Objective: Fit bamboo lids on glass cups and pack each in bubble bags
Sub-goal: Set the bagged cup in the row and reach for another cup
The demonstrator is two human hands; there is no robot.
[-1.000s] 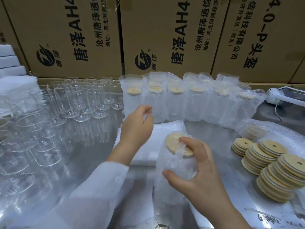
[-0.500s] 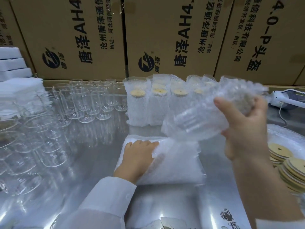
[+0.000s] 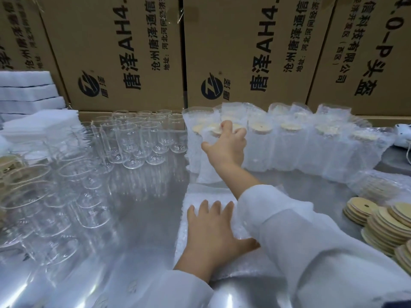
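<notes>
Right hand (image 3: 224, 147) seemingly grips bagged cup (image 3: 208, 170); cartons (image 3: 124, 52) read "唐泽 AH4".

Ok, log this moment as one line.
right hand: holds bagged cup at packed row | left hand: flat on bubble bags

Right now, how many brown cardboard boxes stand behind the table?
4 brown printed cardboard boxes in a row at the back: one cut off at far left, one left of centre, one at centre, one at right. More may be out of view.
</notes>
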